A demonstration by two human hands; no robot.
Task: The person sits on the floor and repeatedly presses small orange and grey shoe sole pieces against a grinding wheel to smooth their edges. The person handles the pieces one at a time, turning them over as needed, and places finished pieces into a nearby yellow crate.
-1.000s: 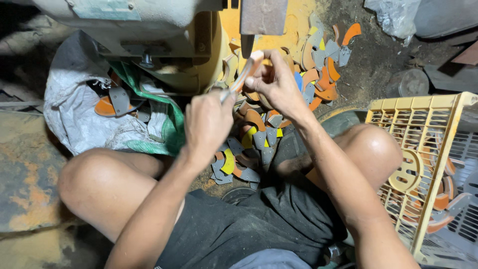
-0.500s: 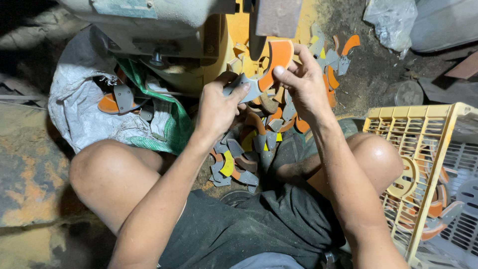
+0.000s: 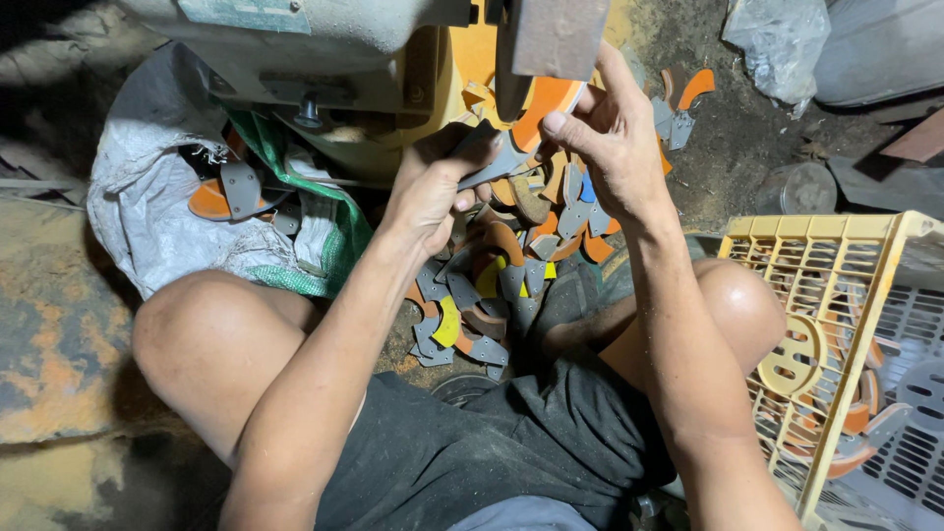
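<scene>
Dirt floor, dark and littered, is seen from above between the knees of a seated person, with a heap of cut pieces [image 3: 492, 295] in grey, orange and yellow spread across it. A grey-green machine body [image 3: 324, 39] and a dark metal block [image 3: 556, 34] hang over the far edge of the heap.

One curved piece, grey at its near end and orange at its far end [image 3: 521, 133], is held up just beneath that block. Its long axis is tilted, running from lower left to upper right. The grey end is pinched in the left hand [image 3: 433, 187], whose fingers are curled tightly around it. The orange end is steadied by the right hand [image 3: 615, 138], thumb pressed against the piece's edge and fingers loosely bent above; the right hand lies nearer the block, the left lower and nearer the body.

A white woven sack [image 3: 167, 216] holding more pieces is set at the left, and a yellow plastic crate [image 3: 836, 295] stands beside the right knee, well apart from the hands.
</scene>
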